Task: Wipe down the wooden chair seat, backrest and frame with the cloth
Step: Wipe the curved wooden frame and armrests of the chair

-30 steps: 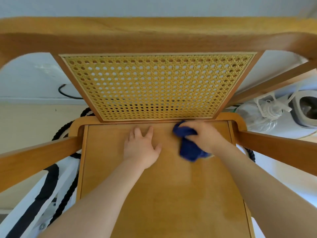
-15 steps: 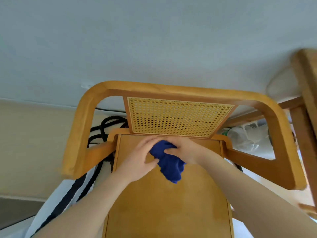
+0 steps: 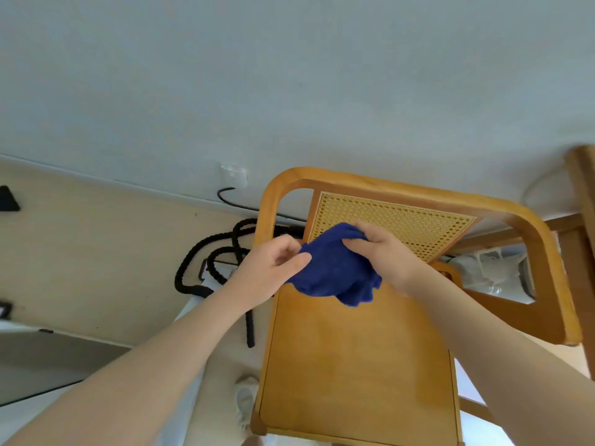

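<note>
Both hands up above the wooden chair seat (image 3: 354, 365) — right hand (image 3: 383, 255) fingers bunched gripping the blue cloth (image 3: 335, 272), left hand (image 3: 270, 272) pinching its edge — cane backrest (image 3: 402, 225) behind, pale wall (image 3: 289, 85), black rope (image 3: 212, 255) on beige floor (image 3: 96, 252).

so the pale beige floor (image 3: 96, 252) is what everything sits on here. the light wooden chair with the flat square seat (image 3: 354, 365) stands on it, close to the white wall (image 3: 289, 75). a thick black braided rope (image 3: 209, 262) lies looped on the floor just left of the chair, and a thin black cable (image 3: 225, 197) runs along it by the wall socket
</note>
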Demonstrator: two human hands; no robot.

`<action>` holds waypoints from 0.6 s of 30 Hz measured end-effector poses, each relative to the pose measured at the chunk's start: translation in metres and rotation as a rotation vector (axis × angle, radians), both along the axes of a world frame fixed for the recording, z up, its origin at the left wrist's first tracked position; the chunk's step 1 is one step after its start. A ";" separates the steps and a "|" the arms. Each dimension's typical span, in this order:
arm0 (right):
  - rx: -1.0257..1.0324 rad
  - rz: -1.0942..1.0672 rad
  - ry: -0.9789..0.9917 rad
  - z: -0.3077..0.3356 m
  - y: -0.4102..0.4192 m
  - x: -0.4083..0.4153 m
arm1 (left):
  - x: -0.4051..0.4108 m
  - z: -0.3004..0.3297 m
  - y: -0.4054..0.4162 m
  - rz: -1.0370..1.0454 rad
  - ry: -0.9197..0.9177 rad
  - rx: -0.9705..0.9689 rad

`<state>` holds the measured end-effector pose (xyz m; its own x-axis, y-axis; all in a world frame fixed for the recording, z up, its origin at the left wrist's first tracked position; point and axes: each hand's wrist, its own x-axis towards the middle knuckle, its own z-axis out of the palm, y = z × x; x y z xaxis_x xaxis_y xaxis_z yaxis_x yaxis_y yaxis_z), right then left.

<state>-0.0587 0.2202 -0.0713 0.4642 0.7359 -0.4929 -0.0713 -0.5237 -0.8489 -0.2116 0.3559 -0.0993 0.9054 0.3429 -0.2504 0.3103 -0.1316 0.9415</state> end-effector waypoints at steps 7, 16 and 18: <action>0.286 -0.270 -0.546 0.042 0.066 -0.030 | -0.041 -0.001 0.048 0.246 0.021 0.174; 0.043 0.860 -0.779 -0.027 0.077 -0.084 | -0.062 -0.057 0.061 0.430 0.159 0.019; 0.147 0.745 -0.919 -0.034 0.081 -0.074 | -0.062 -0.060 0.057 0.442 0.156 -0.013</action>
